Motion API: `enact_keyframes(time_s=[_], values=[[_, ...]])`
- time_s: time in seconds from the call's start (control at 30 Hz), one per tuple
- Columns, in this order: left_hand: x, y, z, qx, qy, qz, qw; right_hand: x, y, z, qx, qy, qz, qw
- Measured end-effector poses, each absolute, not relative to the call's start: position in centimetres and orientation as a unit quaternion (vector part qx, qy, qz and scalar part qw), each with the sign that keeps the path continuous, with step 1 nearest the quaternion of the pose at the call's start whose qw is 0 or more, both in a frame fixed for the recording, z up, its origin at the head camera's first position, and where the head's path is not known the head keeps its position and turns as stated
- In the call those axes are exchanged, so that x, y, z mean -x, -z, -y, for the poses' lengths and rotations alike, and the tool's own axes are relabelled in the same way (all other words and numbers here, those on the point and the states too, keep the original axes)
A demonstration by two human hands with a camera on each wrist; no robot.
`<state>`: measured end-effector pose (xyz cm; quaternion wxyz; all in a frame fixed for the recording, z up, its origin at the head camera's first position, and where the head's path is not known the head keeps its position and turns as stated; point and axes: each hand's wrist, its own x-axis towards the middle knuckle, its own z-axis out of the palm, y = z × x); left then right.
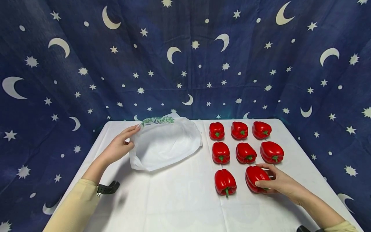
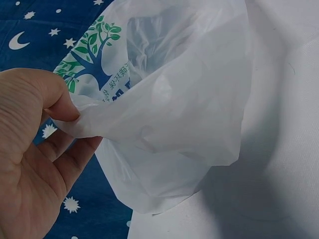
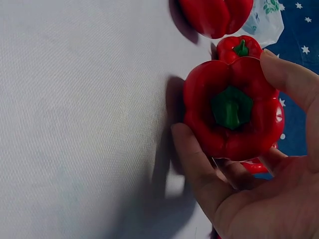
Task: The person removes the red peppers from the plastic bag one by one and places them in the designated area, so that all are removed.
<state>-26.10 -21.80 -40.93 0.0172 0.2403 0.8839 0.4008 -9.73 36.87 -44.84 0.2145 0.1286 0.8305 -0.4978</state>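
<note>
My left hand (image 1: pixel 120 146) pinches the rim of a white plastic bag (image 1: pixel 165 149) between thumb and fingers. The left wrist view shows the bag's mouth spread wide, with a printed green and blue tree (image 2: pixel 94 55) on its far side. On the right, my right hand (image 1: pixel 275 182) grips a red bell pepper (image 1: pixel 256 178) at the front of a group of peppers. Thumb and fingers curve round its sides in the right wrist view, where its green stem (image 3: pixel 231 109) faces the camera. Left of it lies another red bell pepper (image 1: pixel 225 182).
Behind the gripped pepper, two rows of three red bell peppers lie on the white tablecloth (image 1: pixel 179 199), including one pepper (image 1: pixel 271 152) close to my right fingers. A dark blue curtain (image 1: pixel 185 64) with moons and stars hangs at the table's back and sides.
</note>
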Motion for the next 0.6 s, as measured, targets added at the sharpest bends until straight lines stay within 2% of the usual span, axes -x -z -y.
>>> enact_keyframes(time_s=[0.3,0.6], values=[[25.2,41.8,22.2,-0.229,-0.399,-0.887,0.034,9.4,45.4,-36.4,-0.111,0.469,-0.847,0.223],[25.2,41.8,22.3,-0.258,-0.388,-0.884,0.023,9.0,45.2,-37.5,-0.086,0.443,-0.862,0.231]])
